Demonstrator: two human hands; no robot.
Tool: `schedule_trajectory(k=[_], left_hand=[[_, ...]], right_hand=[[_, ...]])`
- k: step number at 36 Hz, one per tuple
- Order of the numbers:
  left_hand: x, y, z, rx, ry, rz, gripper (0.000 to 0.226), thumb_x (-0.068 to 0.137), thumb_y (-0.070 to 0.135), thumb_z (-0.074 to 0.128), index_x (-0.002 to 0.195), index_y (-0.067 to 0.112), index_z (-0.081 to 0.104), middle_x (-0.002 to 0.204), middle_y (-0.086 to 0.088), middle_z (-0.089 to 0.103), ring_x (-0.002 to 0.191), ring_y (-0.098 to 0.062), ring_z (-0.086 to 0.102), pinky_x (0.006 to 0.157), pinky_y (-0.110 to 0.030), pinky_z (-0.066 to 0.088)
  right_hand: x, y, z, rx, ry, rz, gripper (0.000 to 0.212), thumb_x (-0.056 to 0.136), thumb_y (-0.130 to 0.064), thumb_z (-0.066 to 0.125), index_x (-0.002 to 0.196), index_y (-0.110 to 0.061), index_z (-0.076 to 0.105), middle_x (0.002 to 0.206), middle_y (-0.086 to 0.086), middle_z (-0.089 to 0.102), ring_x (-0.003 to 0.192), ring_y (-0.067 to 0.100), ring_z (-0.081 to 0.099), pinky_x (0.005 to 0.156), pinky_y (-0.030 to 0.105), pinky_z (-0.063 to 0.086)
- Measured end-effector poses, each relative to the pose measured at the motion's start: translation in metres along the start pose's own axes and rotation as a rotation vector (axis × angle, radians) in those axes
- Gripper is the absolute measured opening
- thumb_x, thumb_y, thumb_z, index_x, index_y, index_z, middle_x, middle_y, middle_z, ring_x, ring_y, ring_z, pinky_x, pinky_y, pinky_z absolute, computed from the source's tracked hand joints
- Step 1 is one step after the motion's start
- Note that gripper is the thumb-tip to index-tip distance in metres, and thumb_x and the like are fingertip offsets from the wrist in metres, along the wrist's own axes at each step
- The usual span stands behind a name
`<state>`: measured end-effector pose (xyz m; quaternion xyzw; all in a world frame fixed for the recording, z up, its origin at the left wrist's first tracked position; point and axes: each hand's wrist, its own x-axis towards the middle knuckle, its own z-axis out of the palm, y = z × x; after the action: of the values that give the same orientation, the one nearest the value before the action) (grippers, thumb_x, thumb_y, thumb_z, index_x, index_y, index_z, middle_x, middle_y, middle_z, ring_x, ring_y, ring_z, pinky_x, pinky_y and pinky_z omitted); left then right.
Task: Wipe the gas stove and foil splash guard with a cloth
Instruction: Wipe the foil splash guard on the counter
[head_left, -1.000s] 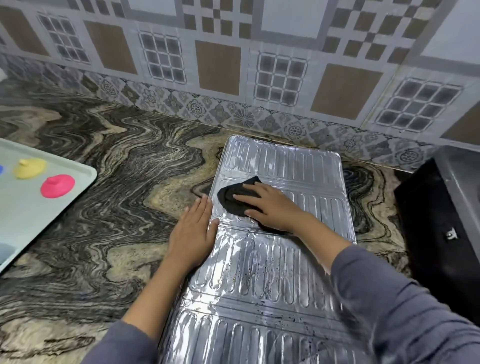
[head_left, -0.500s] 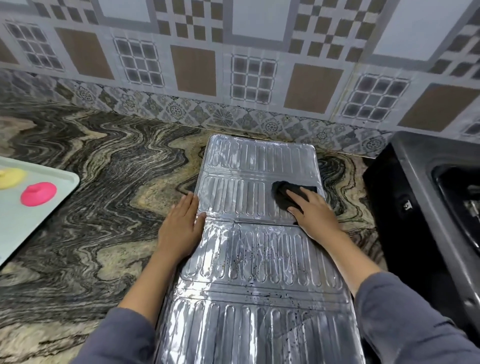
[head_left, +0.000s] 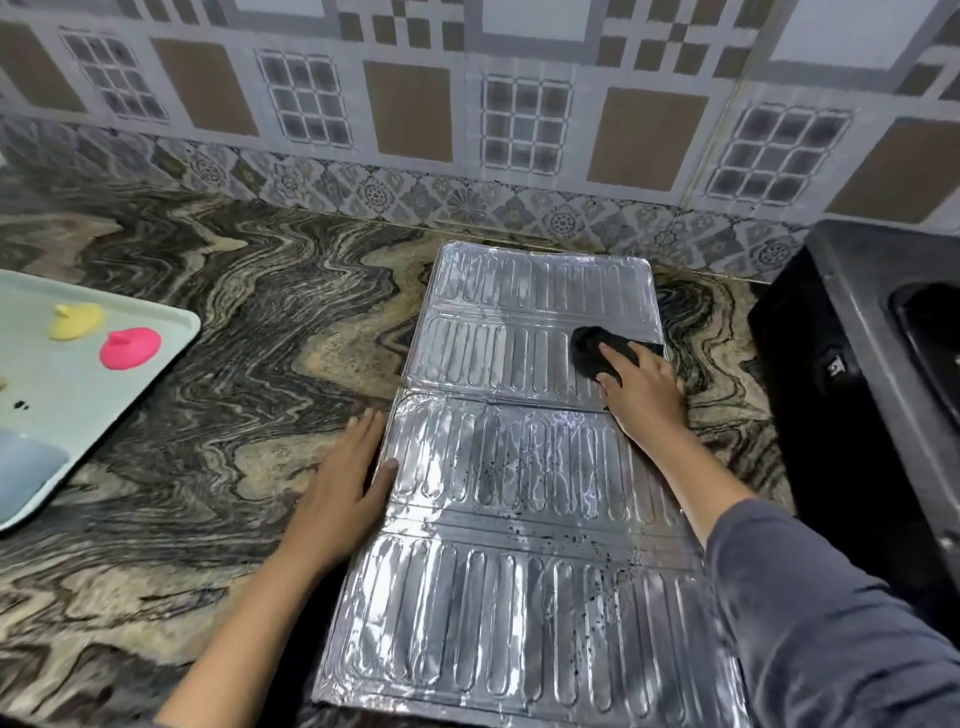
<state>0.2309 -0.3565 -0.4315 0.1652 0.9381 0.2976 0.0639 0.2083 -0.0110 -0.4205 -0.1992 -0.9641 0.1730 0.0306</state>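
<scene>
Tiled wall behind; the cloth (head_left: 602, 352) slid right across the foil (head_left: 519, 467) (spots remain lower), right hand (head_left: 644, 395) fingers pressing flat.

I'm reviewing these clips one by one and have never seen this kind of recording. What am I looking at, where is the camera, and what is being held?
There is no machine here: the camera sits on a person's head and looks down at their two bare hands. A silver foil splash guard lies flat on a marbled counter. The right hand presses a dark cloth onto the guard's far right part. The left hand lies flat at the guard's left edge, apparently steadying it, and holds nothing. Dark specks show on the nearer panels. At left is a pale tray with a pink piece and a yellow piece. At right is a black stove.
</scene>
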Motion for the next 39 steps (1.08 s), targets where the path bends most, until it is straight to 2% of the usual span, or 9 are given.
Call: schedule_trajectory(k=[3, 7, 12, 17, 20, 26, 30, 34, 39], left_hand=[[-0.020, -0.009, 0.005, 0.125, -0.041, 0.028, 0.076, 0.083, 0.065, 0.012, 0.147, 0.025, 0.013, 0.155, 0.010, 0.005, 0.145, -0.012, 0.001, 0.120, -0.042, 0.010], [-0.025, 0.000, 0.007, 0.193, -0.029, -0.001, 0.075, 0.080, 0.060, 0.002, 0.147, 0.025, 0.009, 0.151, 0.014, -0.003, 0.142, -0.007, -0.004, 0.114, -0.027, -0.003], [-0.026, 0.001, 0.009, 0.250, -0.016, -0.015, 0.073, 0.082, 0.057, -0.002, 0.146, 0.025, 0.005, 0.151, 0.014, -0.005, 0.140, -0.003, -0.007, 0.114, -0.026, -0.006], [-0.025, -0.003, 0.013, 0.269, -0.012, -0.022, 0.069, 0.084, 0.054, -0.001, 0.147, 0.024, 0.005, 0.152, 0.014, -0.003, 0.144, -0.005, -0.003, 0.118, -0.029, -0.001], [-0.025, -0.004, 0.014, 0.271, -0.007, -0.028, 0.067, 0.086, 0.053, -0.001, 0.147, 0.026, 0.003, 0.155, 0.013, -0.001, 0.144, -0.005, -0.003, 0.119, -0.029, 0.000], [-0.027, 0.001, 0.011, 0.266, 0.009, -0.024, 0.060, 0.091, 0.048, 0.006, 0.147, 0.026, 0.004, 0.156, 0.011, 0.001, 0.144, -0.005, -0.003, 0.116, -0.026, -0.004], [-0.028, 0.006, 0.009, 0.257, 0.014, -0.027, 0.055, 0.095, 0.046, 0.012, 0.147, 0.027, 0.004, 0.155, 0.012, -0.003, 0.143, -0.005, -0.004, 0.115, -0.025, -0.006], [-0.029, 0.005, 0.010, 0.268, 0.015, -0.025, 0.053, 0.097, 0.044, 0.011, 0.146, 0.028, 0.001, 0.149, 0.016, -0.011, 0.143, -0.005, -0.006, 0.115, -0.025, -0.006], [-0.029, 0.004, 0.012, 0.273, 0.015, -0.018, 0.054, 0.096, 0.045, 0.010, 0.146, 0.027, 0.001, 0.147, 0.016, -0.013, 0.142, -0.003, -0.007, 0.114, -0.025, -0.006]], right_hand=[[0.000, -0.006, 0.002, -0.002, 0.004, 0.025, 0.043, 0.097, -0.031, 0.042, 0.139, -0.032, 0.038, 0.151, 0.010, 0.028, 0.135, 0.035, 0.023, 0.111, 0.048, 0.021], [0.003, -0.025, 0.007, -0.024, 0.008, 0.043, 0.043, 0.097, -0.033, 0.040, 0.140, -0.033, 0.036, 0.150, 0.011, 0.028, 0.134, 0.035, 0.023, 0.109, 0.046, 0.019], [0.013, -0.064, 0.015, -0.059, -0.047, -0.034, 0.044, 0.097, -0.034, 0.038, 0.141, -0.033, 0.034, 0.150, 0.012, 0.028, 0.133, 0.037, 0.025, 0.108, 0.046, 0.020], [0.020, -0.110, 0.029, -0.065, -0.157, -0.182, 0.045, 0.097, -0.035, 0.036, 0.141, -0.035, 0.032, 0.152, 0.010, 0.024, 0.135, 0.037, 0.022, 0.110, 0.048, 0.018], [0.022, -0.127, 0.036, -0.097, -0.230, -0.348, 0.045, 0.097, -0.038, 0.037, 0.141, -0.038, 0.031, 0.153, 0.007, 0.024, 0.137, 0.035, 0.021, 0.111, 0.047, 0.018], [0.025, -0.109, 0.022, -0.082, -0.358, -0.654, 0.044, 0.096, -0.032, 0.046, 0.139, -0.036, 0.038, 0.151, 0.002, 0.029, 0.136, 0.029, 0.028, 0.110, 0.042, 0.023], [0.024, -0.076, 0.011, -0.056, -0.367, -0.624, 0.044, 0.095, -0.030, 0.048, 0.138, -0.035, 0.040, 0.151, 0.000, 0.031, 0.135, 0.028, 0.031, 0.110, 0.044, 0.029], [0.015, -0.043, 0.004, -0.019, -0.239, -0.510, 0.044, 0.094, -0.026, 0.051, 0.137, -0.029, 0.044, 0.148, 0.004, 0.036, 0.133, 0.030, 0.034, 0.110, 0.043, 0.029], [0.009, -0.011, 0.003, -0.016, -0.080, -0.269, 0.043, 0.095, -0.027, 0.049, 0.137, -0.031, 0.044, 0.146, 0.008, 0.038, 0.129, 0.036, 0.037, 0.108, 0.045, 0.031]])
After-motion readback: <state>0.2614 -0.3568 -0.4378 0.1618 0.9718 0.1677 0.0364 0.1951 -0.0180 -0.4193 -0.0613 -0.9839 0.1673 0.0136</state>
